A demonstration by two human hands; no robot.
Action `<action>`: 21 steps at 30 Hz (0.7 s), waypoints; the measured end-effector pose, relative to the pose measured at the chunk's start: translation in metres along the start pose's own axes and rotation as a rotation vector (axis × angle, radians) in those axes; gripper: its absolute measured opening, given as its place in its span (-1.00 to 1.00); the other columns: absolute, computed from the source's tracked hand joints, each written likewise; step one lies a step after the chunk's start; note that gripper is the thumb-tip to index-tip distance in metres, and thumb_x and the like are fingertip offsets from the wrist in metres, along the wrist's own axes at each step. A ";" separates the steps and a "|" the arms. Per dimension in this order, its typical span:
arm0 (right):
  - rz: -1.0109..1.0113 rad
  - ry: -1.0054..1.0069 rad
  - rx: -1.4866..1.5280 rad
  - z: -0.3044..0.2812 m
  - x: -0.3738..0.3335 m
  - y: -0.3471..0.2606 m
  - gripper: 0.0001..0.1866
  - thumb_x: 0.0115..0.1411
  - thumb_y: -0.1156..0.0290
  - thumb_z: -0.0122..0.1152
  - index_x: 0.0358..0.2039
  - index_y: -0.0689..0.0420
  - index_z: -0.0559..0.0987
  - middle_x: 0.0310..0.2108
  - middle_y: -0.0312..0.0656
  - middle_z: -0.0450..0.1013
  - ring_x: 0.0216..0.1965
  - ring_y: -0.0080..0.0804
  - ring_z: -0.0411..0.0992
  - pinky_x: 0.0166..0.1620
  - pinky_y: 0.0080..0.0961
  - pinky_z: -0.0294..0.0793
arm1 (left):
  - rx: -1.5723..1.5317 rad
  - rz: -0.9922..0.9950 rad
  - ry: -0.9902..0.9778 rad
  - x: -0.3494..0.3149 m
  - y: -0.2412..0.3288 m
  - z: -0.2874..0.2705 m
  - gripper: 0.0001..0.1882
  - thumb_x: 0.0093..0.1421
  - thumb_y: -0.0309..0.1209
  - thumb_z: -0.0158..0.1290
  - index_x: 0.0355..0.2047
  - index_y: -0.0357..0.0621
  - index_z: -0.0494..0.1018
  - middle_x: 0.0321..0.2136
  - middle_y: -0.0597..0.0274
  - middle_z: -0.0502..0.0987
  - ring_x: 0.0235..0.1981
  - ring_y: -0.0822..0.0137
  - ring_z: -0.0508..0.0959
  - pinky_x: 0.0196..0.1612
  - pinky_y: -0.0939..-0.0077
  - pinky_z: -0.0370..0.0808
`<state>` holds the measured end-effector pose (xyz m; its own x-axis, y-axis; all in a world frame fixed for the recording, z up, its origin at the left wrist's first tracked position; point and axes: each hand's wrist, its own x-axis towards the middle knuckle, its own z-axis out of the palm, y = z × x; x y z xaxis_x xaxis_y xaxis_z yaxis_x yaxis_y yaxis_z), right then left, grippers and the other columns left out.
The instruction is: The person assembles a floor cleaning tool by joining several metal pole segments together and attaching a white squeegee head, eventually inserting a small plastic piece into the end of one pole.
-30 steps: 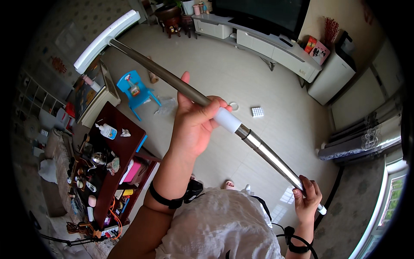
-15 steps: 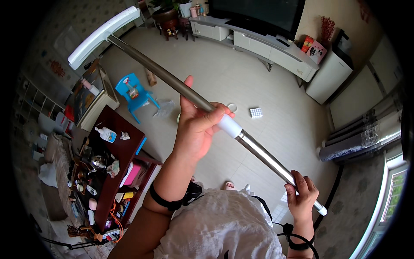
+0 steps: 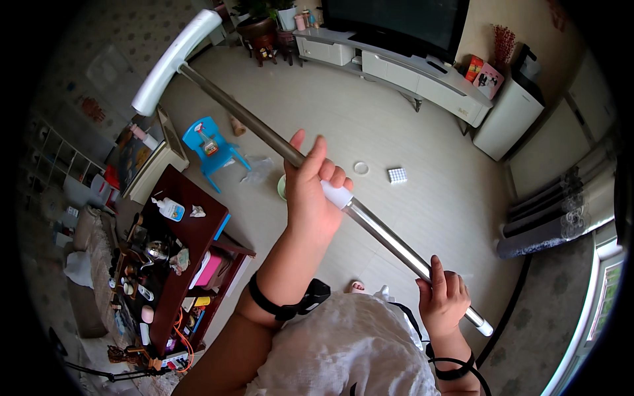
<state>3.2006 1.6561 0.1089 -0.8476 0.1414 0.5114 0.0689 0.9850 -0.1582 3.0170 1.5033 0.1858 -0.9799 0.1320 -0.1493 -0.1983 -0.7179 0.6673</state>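
Observation:
A long-handled mop (image 3: 246, 119) slants across the view in front of me, off the floor. Its wide white head (image 3: 175, 61) is at the upper left. A white collar (image 3: 337, 195) joins the darker metal tube to a shinier one, which ends in a white cap at the lower right. My left hand (image 3: 313, 191) is wrapped round the tube at the collar, thumb and forefinger pointing up along it. Near the capped end, my right hand (image 3: 444, 300) grips the shiny tube with its thumb raised.
On my left, a dark red shelf unit (image 3: 188, 214) carries a pump bottle (image 3: 170, 209) and clutter. Beyond it, a blue chair (image 3: 212, 155) holds a spray bottle (image 3: 209, 144). A ring (image 3: 360, 168) and checked box (image 3: 397, 175) lie on the floor. A TV cabinet (image 3: 396, 69) stands ahead.
The mop has shifted, its head coming right and its capped end slightly left and down. My left hand has moved right, its thumb now raised; my right thumb has lifted too.

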 end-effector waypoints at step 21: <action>0.074 -0.368 0.369 0.006 -0.022 0.010 -0.30 -0.23 0.13 0.29 -0.08 0.20 0.29 -0.58 -0.13 0.36 -0.58 -0.20 0.36 -0.49 -0.47 0.36 | 0.018 0.075 -0.073 0.029 0.013 -0.028 -0.84 0.09 -0.21 -0.03 -0.49 0.12 0.23 -0.82 0.49 0.05 -0.79 0.55 0.05 -0.69 0.61 0.08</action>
<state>3.2171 1.6621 0.0907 -0.9808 0.0996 0.1677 0.0018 0.8643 -0.5030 2.9864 1.4789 0.1693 -0.9907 0.1282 -0.0449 -0.1238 -0.7154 0.6876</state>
